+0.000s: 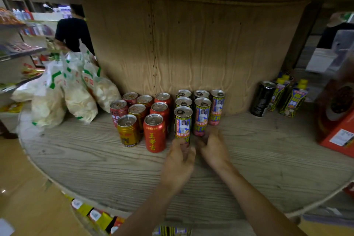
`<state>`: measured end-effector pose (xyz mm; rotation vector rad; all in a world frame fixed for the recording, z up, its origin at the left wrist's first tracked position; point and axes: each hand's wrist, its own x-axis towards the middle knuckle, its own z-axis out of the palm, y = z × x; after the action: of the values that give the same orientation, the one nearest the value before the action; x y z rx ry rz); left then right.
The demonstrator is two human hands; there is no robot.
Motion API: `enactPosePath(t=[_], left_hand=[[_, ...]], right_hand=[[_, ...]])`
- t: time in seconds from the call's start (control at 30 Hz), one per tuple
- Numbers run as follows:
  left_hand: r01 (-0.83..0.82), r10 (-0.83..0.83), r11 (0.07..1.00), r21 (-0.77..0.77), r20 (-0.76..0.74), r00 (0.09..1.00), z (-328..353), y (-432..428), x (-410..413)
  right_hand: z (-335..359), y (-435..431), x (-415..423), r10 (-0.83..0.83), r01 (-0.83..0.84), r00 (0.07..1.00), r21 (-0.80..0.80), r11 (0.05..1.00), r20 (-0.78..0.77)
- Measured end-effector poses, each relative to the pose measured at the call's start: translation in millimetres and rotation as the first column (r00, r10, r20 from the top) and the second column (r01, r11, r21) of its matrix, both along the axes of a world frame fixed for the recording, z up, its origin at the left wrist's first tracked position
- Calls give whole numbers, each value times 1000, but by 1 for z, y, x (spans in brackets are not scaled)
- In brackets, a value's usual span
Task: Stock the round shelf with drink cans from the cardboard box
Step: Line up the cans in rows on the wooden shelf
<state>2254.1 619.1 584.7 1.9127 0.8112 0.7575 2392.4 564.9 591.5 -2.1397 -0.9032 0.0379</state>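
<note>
- Your left hand (180, 157) grips the base of the front tall can (183, 123), which stands upright on the round shelf (95, 159) just beside the red can (154, 134).
- Your right hand (212, 145) is blurred at the foot of the next tall can (202, 116); whether it grasps, you cannot tell.

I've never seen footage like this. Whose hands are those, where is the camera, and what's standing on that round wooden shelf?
No machine here: a person wears one wide-angle camera on the head, looking down at their own hands. The lens bends the edges. The round pale wooden shelf carries short red drink cans, gold drink cans and tall slim cans with a picture label. The left hand grips the front tall picture-label can near its base. The right hand is beside it, by the next tall can; blur hides whether it touches. White snack bags lie left, a black can stands right.
</note>
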Motion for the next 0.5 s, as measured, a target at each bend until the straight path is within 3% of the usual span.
enactPosePath(t=[0.2, 0.5], left_hand=[[-4, 8, 998, 66, -65, 998, 6, 8, -4], [41, -42, 999, -9, -38, 998, 7, 21, 3]], right_hand=[[-7, 8, -21, 165, -161, 985, -56, 985, 56], [-13, 16, -25, 127, -128, 990, 12, 992, 63]])
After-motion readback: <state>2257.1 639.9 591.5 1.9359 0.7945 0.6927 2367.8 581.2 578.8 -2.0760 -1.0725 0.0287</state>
